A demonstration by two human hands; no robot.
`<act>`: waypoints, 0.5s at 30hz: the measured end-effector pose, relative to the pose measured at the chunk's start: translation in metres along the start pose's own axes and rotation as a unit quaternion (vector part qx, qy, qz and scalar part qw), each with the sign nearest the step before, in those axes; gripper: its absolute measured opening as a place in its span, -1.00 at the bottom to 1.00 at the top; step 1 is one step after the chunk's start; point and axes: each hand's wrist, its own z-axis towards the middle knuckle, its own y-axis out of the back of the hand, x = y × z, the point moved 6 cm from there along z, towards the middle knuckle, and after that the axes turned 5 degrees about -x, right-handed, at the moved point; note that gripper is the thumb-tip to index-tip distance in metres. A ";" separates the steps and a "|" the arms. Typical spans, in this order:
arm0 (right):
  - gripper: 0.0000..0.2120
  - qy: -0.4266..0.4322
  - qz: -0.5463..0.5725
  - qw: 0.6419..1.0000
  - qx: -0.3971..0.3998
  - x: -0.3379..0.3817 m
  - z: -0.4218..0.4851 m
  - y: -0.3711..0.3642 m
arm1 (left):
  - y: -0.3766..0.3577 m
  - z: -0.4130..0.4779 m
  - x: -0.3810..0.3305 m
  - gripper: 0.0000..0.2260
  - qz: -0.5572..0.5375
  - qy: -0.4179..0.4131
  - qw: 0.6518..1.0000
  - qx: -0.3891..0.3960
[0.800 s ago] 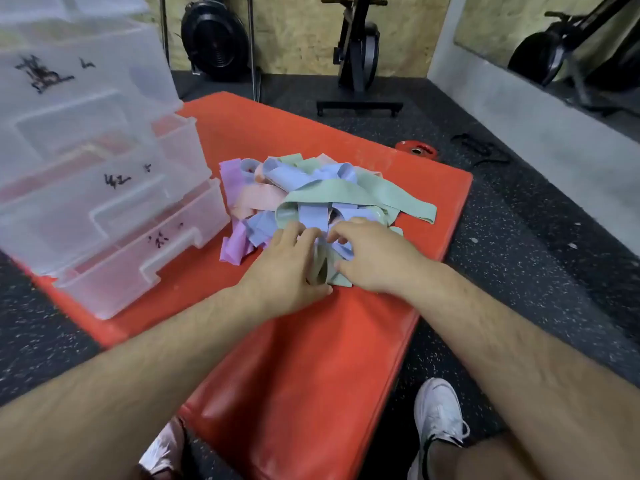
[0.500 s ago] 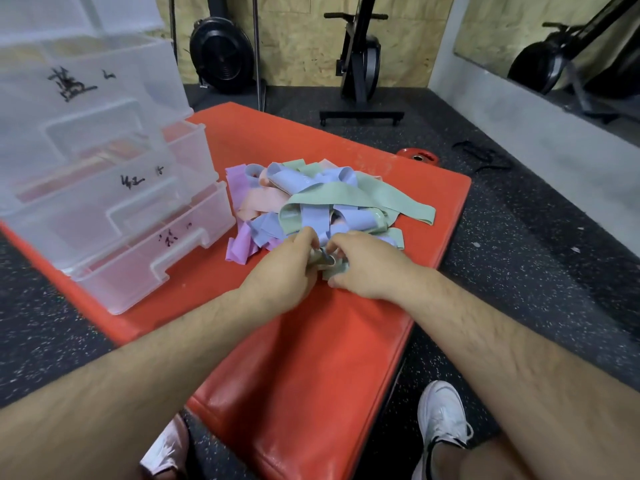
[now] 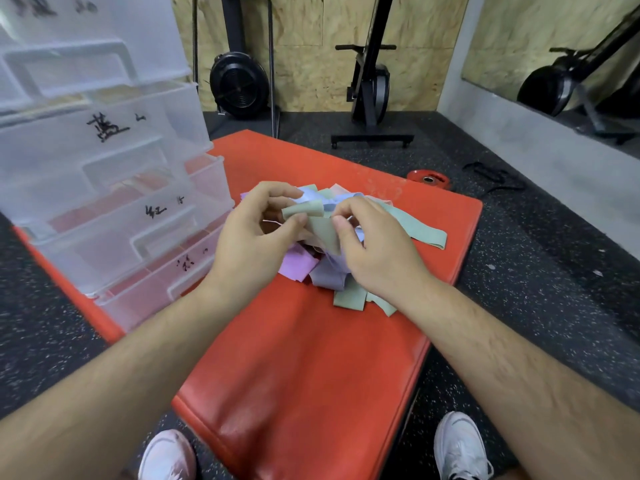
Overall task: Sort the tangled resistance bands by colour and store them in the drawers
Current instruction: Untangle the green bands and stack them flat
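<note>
A tangled heap of pastel resistance bands [image 3: 329,275], green, blue, purple and pink, lies on the red mat [image 3: 311,358]. Both hands are raised over the heap. My left hand [image 3: 252,240] pinches one end of a green band [image 3: 313,220] between thumb and fingers. My right hand [image 3: 374,247] pinches the same green band just to the right, and the band hangs down between them. The hands hide much of the heap. A clear plastic drawer unit [image 3: 104,188] with black handwritten labels stands at the left on the mat.
Dark speckled gym floor surrounds the mat. A small red weight plate [image 3: 428,179] and a black strap [image 3: 495,174] lie beyond the mat's far right corner. Exercise machines [image 3: 372,88] stand by the plywood wall. My shoes [image 3: 460,448] are at the bottom edge.
Both hands have lifted from the near edge of the heap, pulling a green band up with them. The camera has tilted, so the drawer unit looks closer and taller.
</note>
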 end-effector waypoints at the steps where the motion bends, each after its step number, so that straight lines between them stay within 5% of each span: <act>1: -0.88 -0.003 0.014 1.000 0.001 0.002 -0.001 0.000 | 0.001 -0.001 -0.001 -0.78 -0.004 -0.004 1.000 0.000; 7: -0.89 -0.031 0.058 0.998 -0.004 0.008 0.003 -0.004 | 0.005 0.001 0.006 -0.89 0.030 0.001 1.000 0.000; 15: -0.81 -0.067 0.265 0.957 -0.097 0.036 0.028 0.028 | 0.007 0.009 0.001 -0.94 0.040 0.001 0.999 0.028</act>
